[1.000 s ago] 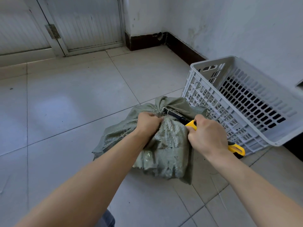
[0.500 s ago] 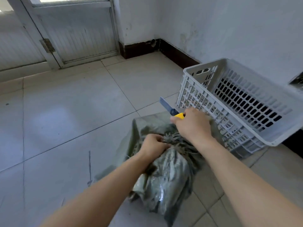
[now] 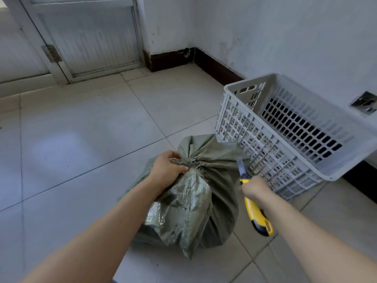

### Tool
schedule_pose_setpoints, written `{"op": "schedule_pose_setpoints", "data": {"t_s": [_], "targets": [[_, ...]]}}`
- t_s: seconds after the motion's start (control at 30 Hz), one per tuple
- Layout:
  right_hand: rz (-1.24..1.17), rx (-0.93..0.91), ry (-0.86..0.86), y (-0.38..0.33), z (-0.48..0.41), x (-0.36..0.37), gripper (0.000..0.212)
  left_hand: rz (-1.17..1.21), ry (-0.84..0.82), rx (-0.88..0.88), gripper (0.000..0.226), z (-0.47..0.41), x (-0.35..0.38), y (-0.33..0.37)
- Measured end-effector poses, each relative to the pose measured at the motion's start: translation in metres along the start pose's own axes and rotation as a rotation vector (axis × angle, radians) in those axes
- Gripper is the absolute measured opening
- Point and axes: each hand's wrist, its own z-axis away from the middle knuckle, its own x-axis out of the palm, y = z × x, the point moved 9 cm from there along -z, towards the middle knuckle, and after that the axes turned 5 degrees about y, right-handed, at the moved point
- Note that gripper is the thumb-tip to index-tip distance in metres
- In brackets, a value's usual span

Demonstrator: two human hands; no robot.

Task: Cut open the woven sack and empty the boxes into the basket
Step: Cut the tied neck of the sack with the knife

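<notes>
- woven sack (image 3: pixel 195 201): grey-green, full, lying on the tiled floor (image 3: pixel 81 139). its long axis runs from the bulging bottom near the person to the gathered end on the far side. the boxes are hidden inside.
- tied neck (image 3: pixel 191 161): frayed, bunched and apparently still closed, at the sack's far end. loose cloth fans out beyond it toward the basket.
- left hand (image 3: pixel 166 170): its grip is closed on the neck from the left side, fingers curled round the bunched cloth and pinning it.
- right hand (image 3: pixel 256 189): its grip is wrapped round the yellow utility knife (image 3: pixel 252 209), held clear of the sack on its right side.
- blade (image 3: pixel 241 166): extended, pointing away from the person. the knife's long axis lies roughly parallel to the sack's.
- key relation: the neck lies to the left of the blade tip, near but apart, between the two hands. in my judgement the cut calls for a leftward sweep into cloth held taut, stopping short of the left hand's fingers.
- basket (image 3: pixel 224 87): pale slotted plastic, nothing visible in it, just beside the sack's far right corner.
</notes>
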Motion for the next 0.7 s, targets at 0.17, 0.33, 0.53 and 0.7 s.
{"op": "schedule_pose_setpoints", "data": {"t_s": [0.17, 0.33, 0.53, 0.7], "targets": [[0.233, 0.110, -0.298, 0.050, 0.008, 0.054, 0.011, -0.186, -0.015, 0.105, 0.027, 0.003, 0.004, 0.005], [0.163, 0.167, -0.285, 0.067, 0.006, 0.057, 0.028, -0.213, -0.035, 0.090, 0.023, 0.005, 0.006, 0.002], [-0.402, 0.087, -0.031, -0.003, 0.012, 0.031, 0.022, -0.420, 0.008, 0.171, 0.026, 0.002, 0.017, 0.007], [-0.674, 0.009, -0.335, -0.064, 0.043, 0.053, 0.079, -0.357, 0.005, 0.175, 0.020, -0.002, 0.030, 0.006]]}}
